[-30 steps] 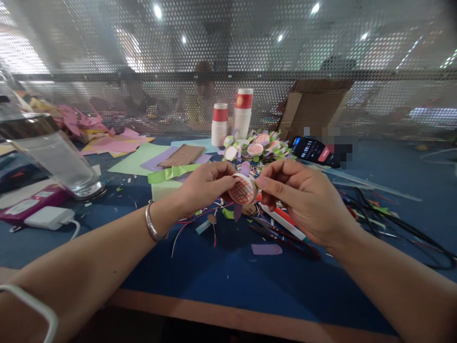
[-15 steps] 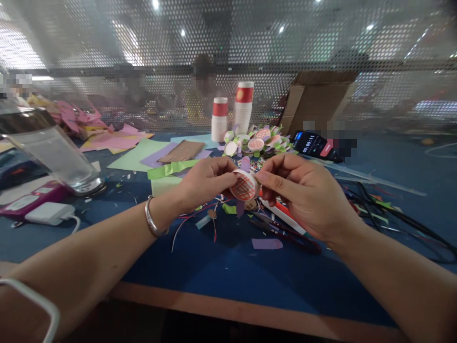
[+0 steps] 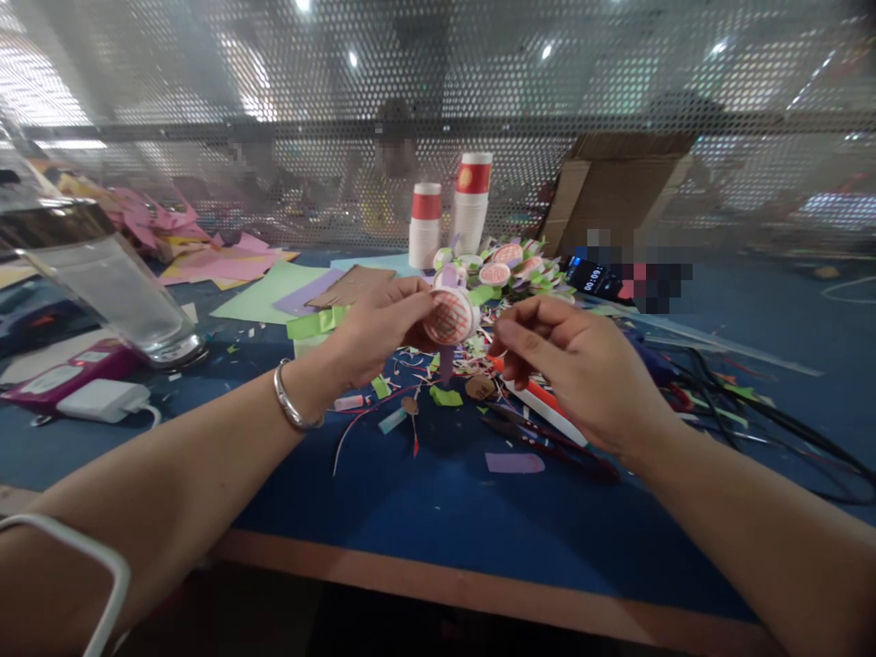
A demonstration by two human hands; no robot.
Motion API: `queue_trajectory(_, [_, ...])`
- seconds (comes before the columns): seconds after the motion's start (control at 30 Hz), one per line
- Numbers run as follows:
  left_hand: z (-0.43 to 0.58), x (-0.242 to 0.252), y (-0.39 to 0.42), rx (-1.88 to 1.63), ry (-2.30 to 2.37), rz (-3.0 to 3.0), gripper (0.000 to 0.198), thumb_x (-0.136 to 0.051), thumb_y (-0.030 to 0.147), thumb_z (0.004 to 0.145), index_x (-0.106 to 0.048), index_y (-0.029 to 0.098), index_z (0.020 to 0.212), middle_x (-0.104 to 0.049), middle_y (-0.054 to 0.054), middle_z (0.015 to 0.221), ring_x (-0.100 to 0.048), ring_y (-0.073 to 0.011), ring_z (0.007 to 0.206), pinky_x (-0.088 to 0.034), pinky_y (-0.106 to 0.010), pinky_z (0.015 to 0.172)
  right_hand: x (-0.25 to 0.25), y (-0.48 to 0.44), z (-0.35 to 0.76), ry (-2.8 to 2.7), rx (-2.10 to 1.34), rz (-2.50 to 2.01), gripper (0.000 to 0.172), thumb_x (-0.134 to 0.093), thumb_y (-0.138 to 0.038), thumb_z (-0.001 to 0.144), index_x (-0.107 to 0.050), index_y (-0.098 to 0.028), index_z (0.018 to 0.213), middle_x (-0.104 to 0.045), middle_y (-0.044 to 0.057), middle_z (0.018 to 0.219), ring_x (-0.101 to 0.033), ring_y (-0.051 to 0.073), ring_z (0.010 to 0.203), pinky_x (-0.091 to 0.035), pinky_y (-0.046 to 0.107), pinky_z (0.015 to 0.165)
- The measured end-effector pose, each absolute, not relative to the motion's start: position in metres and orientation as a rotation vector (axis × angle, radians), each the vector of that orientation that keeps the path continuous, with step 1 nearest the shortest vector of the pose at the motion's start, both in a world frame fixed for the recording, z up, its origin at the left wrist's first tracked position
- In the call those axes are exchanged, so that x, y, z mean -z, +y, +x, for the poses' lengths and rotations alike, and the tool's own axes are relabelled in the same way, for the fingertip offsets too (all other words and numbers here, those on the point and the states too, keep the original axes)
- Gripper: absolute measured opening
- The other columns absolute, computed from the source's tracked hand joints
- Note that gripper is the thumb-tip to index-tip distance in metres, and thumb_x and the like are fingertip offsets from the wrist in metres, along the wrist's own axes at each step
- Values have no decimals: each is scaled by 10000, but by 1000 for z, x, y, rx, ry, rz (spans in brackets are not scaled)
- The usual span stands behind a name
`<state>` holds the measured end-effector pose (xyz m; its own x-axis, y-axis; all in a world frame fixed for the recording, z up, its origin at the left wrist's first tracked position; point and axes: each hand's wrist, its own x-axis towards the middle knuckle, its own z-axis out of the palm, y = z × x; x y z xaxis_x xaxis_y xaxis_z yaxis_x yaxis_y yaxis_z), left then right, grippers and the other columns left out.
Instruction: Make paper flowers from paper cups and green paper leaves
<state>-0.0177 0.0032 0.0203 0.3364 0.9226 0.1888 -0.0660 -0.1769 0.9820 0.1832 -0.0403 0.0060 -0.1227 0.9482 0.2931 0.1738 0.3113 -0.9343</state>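
Note:
Raised over the table, my left hand (image 3: pixel 373 333) pinches a round white paper-cup base (image 3: pixel 452 316) by its left edge. Orange cross-hatched lines cover its face, and purple paper tabs stick out at its top and bottom. To its right, apart from the disc, my right hand (image 3: pixel 561 365) has thumb and fingers closed together; whether anything small is between them is hidden. Below lie scissors (image 3: pixel 526 431), a loose purple paper tab (image 3: pixel 515 463) and a red-and-white stick-like object (image 3: pixel 547 411). Behind the disc rises a pile of similar discs with green and purple tabs (image 3: pixel 510 265).
Two stacks of paper cups (image 3: pixel 425 228) stand at the back, beside a cardboard box (image 3: pixel 616 196). A phone (image 3: pixel 592 276) shows a timer. Left are a glass of water (image 3: pixel 130 292), a purple power strip (image 3: pixel 75 374) and coloured paper (image 3: pixel 256 297). Black cables (image 3: pixel 745 401) lie right.
My right hand has come away from the disc. My left hand has carried the disc slightly up and to the left, turning its face more toward me.

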Motion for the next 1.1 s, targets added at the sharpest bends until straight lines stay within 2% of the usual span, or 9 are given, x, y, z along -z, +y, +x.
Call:
queue_trajectory(0.13, [-18,-22,6,-1134,771,1356,259,-512,131,858,-538,167,603,-530,9,604,-519,-97,543,-489,-217,519,2,-37,181,-2090,-654,-1224,41,-676,-198,910,-712,-185,897,-721,22,800,-643,149,677,-484,282,634])
queue_trajectory(0.23, [-18,-21,6,-1136,821,1318,270,-503,140,870,-541,165,604,-520,7,600,-498,-97,538,-474,-210,515,5,-38,174,-2385,-441,-1249,105,-657,-117,897,-740,-158,944,-731,55,912,-651,168,756,-487,297,703])
queue_trajectory(0.4, [-17,-20,4,-1102,798,1340,283,-511,180,909,-542,167,628,-526,5,616,-494,-95,550,-458,-200,527,7,-38,166,-2495,-374,-1305,167,-668,-90,896,-757,-154,1023,-720,71,1003,-658,195,884,-496,304,799])
queue_trajectory(0.67, [-17,-21,4,-1093,787,1347,273,-506,149,906,-532,167,634,-526,8,620,-494,-90,546,-453,-202,524,7,-37,166,-2477,-450,-1331,151,-653,-73,892,-734,-172,972,-709,57,987,-616,155,780,-465,285,721])
queue_trajectory(0.8, [-17,-21,2,-1098,793,1324,276,-514,180,926,-553,164,652,-535,9,618,-500,-91,545,-460,-204,523,6,-36,168,-2471,-456,-1257,119,-656,-66,858,-682,-180,874,-688,50,931,-601,159,768,-453,289,702])
queue_trajectory(0.97, [-18,-20,4,-1098,781,1311,241,-545,165,891,-549,172,650,-533,13,609,-492,-93,543,-452,-210,525,2,-37,175,-2389,-599,-1177,151,-623,-46,828,-664,-190,841,-682,19,867,-619,143,721,-463,271,675])
queue_trajectory(1.1, [-19,-21,4,-1071,800,1303,253,-563,149,883,-531,173,633,-559,1,621,-529,-99,570,-475,-218,563,-7,-39,182,-2283,-661,-1178,80,-637,-148,876,-698,-200,871,-728,14,831,-644,160,705,-472,289,662])
